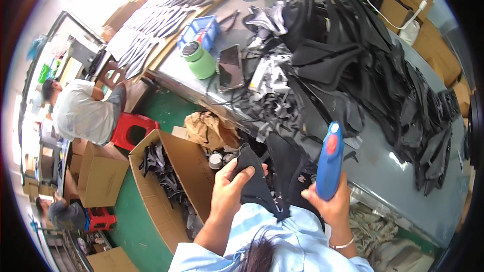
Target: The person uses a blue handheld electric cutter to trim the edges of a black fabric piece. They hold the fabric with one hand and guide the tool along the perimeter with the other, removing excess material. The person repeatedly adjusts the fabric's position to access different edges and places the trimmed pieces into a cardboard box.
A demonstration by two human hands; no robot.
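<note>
My L hand (229,186) is closed in a pinch on a black fabric pc (254,181), thumb on top, fingers curled behind. The pc is in front of my light-blue top (262,226), just off the near edge of the tabletop (388,171), its narrow end down. A second black panel (286,158) is right beside it; can't tell if it's the same pc bent into a V. My R hand (335,204) is wrapped round the lower end of a blue handheld tool (328,171) w/ a red button, thumb out to one side, tool upright & apart from the fabric. Can't make out the tip type, so I'd treat it as sharp or hot.

To do this bit well: pinch near the edge being worked, pull the pc flat & taut so it won't bunch, L thumb well clear of the tip. Looks soft & bendy, so light pressure, short passes. Sep the panels first, else the tool may catch both. Mind elbow room too: black pile (343,55) & grey offcuts (275,80) crowd the tabletop, open carton (194,171) by my L arm.
</note>
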